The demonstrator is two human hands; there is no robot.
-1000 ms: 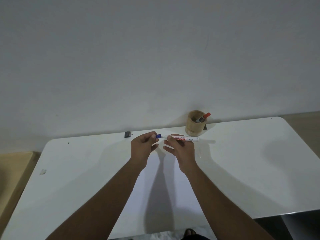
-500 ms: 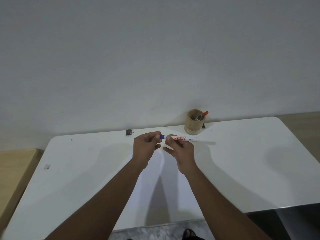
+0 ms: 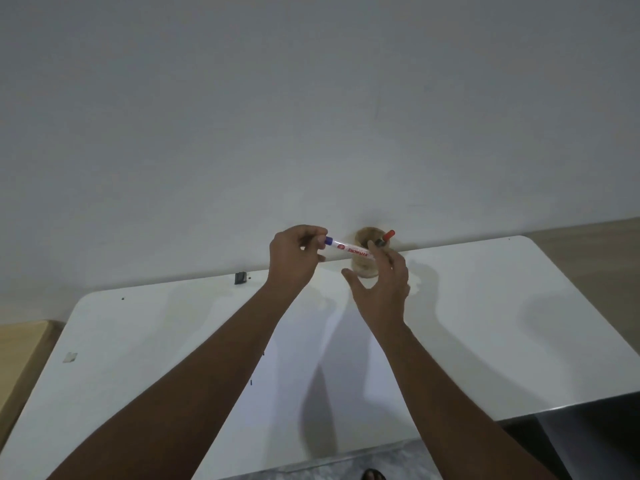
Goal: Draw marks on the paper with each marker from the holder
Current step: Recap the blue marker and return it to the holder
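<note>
Both hands lifted off the paper (image 3: 311, 368) twd the holder (image 3: 364, 268). Left hand (image 3: 294, 258) pinches the capped blue marker (image 3: 349, 249); right hand (image 3: 382, 282) let go, fingers spread. Looks ready to return.

I see a plain, pale grey painted wall (image 3: 311, 116) filling the far half of the view, dimly and evenly lit. Below it stands a glossy white table with rounded corners (image 3: 502, 306). A light wooden surface (image 3: 20, 355) shows at the left, tan flooring (image 3: 588, 233) at the far right, speckled grey floor (image 3: 311, 474) nearest.
</note>
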